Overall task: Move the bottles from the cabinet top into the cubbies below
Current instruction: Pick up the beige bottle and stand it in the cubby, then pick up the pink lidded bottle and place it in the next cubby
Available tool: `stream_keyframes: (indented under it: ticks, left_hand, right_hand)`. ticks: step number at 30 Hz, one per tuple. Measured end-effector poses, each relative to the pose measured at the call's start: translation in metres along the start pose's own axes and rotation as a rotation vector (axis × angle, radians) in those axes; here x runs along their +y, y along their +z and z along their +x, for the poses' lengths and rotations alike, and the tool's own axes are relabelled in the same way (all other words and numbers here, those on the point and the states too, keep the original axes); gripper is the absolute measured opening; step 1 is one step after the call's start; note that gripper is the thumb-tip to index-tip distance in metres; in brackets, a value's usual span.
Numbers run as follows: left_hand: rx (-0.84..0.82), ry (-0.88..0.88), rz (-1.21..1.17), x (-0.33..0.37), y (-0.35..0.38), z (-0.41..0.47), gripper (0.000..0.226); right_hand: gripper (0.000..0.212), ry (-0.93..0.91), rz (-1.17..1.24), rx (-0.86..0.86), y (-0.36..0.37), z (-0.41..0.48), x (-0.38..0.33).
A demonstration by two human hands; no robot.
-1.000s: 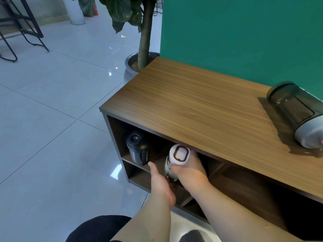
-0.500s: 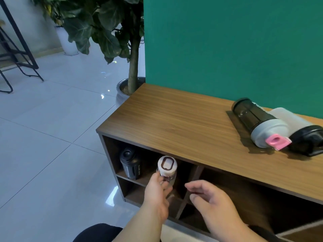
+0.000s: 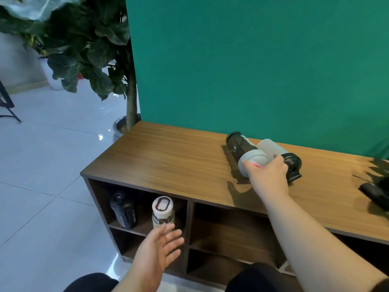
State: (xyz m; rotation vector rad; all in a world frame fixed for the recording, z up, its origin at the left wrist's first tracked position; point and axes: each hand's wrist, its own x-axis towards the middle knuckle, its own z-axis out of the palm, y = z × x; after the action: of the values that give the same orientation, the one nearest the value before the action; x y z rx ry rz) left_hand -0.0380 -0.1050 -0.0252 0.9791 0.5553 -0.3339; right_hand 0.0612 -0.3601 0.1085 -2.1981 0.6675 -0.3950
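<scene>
Nearest us, the left hand (image 3: pixel 156 246) hangs with fingers spread and empty, just in front of the clear bottle with a white oval-ringed cap (image 3: pixel 163 212), which stands upright at the front lip of the upper-left cubby (image 3: pixel 139 205). That bottle sits close to the shelf edge; a careless brush from those loose fingers could tip it out onto the tiled floor (image 3: pixel 42 186). Deeper in the same cubby stands a dark ribbed bottle with a black cap (image 3: pixel 124 209), safely back.

Up on the wooden cabinet top (image 3: pixel 168 161), the right hand (image 3: pixel 268 175) is at the grey lid of a dark shaker bottle with a pink flip tab (image 3: pixel 245 149), lying on its side toward the back edge. Fingers curl around the lid; whether they have truly closed I cannot tell. Touching it lies a frosted translucent bottle with a black cap (image 3: pixel 273 147). Lift the shaker carelessly and that round neighbour is likely to roll. Gripping only by the lid risks a slip, too.
</scene>
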Motion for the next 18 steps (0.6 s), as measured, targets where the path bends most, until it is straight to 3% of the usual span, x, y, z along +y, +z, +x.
stream_keyframes:
  ticks: [5,12,18]
  left_hand:
    - [-0.028,-0.065,0.020,-0.007,0.011,0.007,0.034]
    - [-0.114,-0.085,0.116,-0.017,0.039,0.023,0.039]
    - [-0.141,-0.117,0.207,-0.024,0.064,0.025,0.047]
  right_hand:
    - [0.087,0.098,-0.009,-0.018,0.019,0.020,0.001]
    - [0.097,-0.148,0.054,0.037,0.026,0.007,0.022]
    - [0.091,-0.350,0.176,-0.029,-0.029,-0.034,0.035]
